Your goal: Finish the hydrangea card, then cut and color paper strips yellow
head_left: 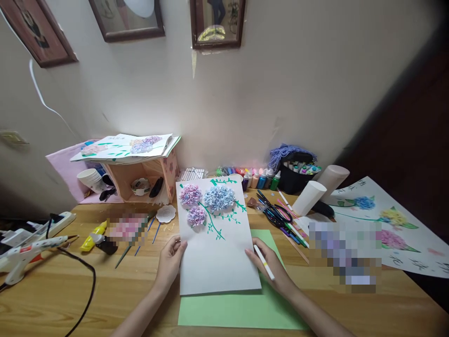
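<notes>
A white rectangular card with paper hydrangea blooms and painted green stems (215,234) stands tilted up off the wooden surface (70,290), its near edge over a pale green paper sheet (242,311). The left hand (170,262) pinches the card's left edge. The right hand (268,267) steadies the right edge with its grip closed round a white marker pen with a yellow band (264,262). It looks like a pause to inspect the picture. A white hot glue gun (28,252) lies far left; dark-handled scissors (277,215) sit right of the card.
</notes>
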Tool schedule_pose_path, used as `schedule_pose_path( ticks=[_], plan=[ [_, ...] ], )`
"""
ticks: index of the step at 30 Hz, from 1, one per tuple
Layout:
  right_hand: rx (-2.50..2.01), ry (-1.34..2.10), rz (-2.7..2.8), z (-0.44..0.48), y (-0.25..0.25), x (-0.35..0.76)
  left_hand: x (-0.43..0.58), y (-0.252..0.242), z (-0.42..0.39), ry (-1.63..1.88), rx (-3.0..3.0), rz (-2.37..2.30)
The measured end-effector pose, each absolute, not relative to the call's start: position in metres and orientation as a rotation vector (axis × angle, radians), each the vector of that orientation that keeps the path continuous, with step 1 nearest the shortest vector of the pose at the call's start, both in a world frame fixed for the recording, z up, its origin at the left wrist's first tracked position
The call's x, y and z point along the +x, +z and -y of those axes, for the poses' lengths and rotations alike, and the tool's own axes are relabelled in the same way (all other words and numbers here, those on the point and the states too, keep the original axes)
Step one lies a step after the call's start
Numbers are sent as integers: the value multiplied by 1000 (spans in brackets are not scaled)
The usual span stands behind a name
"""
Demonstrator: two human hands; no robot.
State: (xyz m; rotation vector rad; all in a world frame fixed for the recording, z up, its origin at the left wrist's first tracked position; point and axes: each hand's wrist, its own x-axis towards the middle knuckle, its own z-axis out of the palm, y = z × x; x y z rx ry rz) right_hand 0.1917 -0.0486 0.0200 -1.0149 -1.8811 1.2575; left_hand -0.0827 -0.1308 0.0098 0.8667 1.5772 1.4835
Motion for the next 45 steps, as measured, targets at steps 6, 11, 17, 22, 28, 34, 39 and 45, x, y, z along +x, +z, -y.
schedule_pose_path(
  ticks=[6,11,17,22,28,34,39,45],
  plan=[
    [-1106,1225,1882,46,8,189,-84,3,131,1398,883,-1475],
    [-1235,1332,1824,52,-14,204,-75,-4,143,1284,868,-1474],
    [-1324,969,1986,52,-29,208,-67,-11,134,1193,895,-1545],
    [-1152,665,2271,12,-22,216,-78,-5,125,1139,1002,-1697],
    [-948,215,2632,-55,-3,213,-99,5,132,1079,1087,-1824],
    [-847,116,2635,-70,20,151,-101,3,127,1106,1213,-1877],
    [-666,191,2739,-63,27,110,-99,2,128,1117,1247,-1872],
    [-670,121,2815,-66,24,104,-100,0,130,1133,1229,-1868]
  ],
)
